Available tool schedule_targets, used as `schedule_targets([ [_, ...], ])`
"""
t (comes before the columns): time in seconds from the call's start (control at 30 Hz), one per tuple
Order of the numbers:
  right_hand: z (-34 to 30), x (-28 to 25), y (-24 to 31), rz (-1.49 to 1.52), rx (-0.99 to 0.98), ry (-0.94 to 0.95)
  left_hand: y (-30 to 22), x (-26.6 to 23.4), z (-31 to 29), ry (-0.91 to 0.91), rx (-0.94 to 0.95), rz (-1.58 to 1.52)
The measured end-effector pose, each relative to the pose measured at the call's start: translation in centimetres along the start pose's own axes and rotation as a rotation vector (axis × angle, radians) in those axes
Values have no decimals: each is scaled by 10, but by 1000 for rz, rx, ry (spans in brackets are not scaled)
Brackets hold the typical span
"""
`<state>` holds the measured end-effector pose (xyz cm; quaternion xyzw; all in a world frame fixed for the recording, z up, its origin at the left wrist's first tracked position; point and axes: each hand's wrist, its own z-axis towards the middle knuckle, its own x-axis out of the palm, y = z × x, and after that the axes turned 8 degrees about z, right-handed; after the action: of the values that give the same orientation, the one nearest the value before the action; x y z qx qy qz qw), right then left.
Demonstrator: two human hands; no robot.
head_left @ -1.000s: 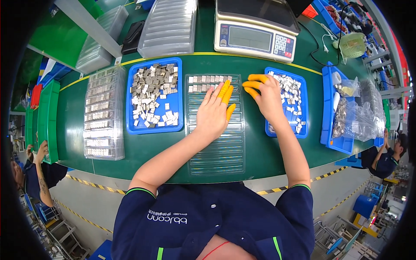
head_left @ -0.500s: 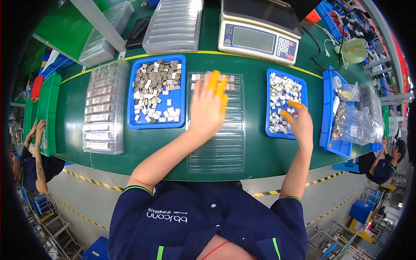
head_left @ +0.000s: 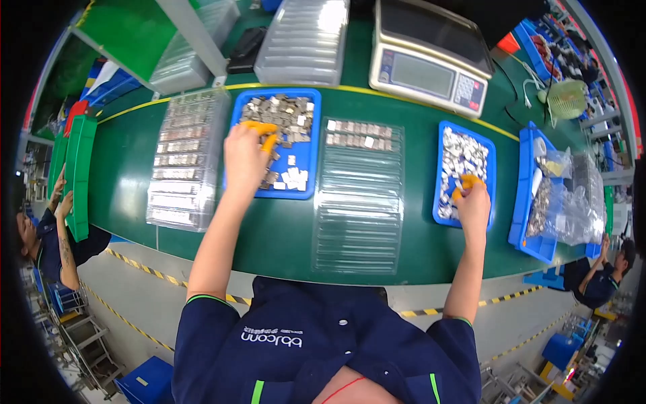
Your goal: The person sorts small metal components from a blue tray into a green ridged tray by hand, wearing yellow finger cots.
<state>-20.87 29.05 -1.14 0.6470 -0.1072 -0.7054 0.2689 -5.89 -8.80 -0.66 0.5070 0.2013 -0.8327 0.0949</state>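
My left hand [head_left: 246, 160], with yellow finger cots on thumb and fingertip, is over the left blue tray [head_left: 316, 145]. That tray holds many small flat metal pieces [head_left: 294, 179]. The fingers are bent together at the pieces; whatever is between them is too small to name. My right hand [head_left: 474, 203], also in yellow finger cots, pinches among small white and silver pieces [head_left: 464, 151] in the right blue tray [head_left: 491, 172]. What it grips is hidden. Between the hands lies a clear ribbed plastic tray [head_left: 356, 222], with rows of small metal pieces [head_left: 360, 135] in its far slots.
A stack of filled clear trays [head_left: 182, 161] stands at the left, more clear trays [head_left: 303, 44] behind. A digital scale [head_left: 431, 67] is at the back. On the right sits a blue bin [head_left: 521, 202] with plastic bags. Other people work at both sides.
My left hand has moved left from above the clear tray to the left blue tray. My right hand stays at the right tray, its fingertips closer together. The whole view has shifted slightly.
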Motion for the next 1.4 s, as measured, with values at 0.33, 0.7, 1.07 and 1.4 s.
schedule_targets([
  [0.33, -9, 11, -5, -22, -4, -173, 3, 21, 5, 113, 173, -22],
  [0.7, -7, -6, 2, 519, 135, -269, 4, 9, 12, 287, 120, -86],
  [1.07, -20, 17, -9, 835, 55, -396, -25, -4, -12, 457, -314, -1129],
  [1.4, -43, 26, 59, 1002, 18, -28, -74, -13, -57, 574, -342, -1428],
])
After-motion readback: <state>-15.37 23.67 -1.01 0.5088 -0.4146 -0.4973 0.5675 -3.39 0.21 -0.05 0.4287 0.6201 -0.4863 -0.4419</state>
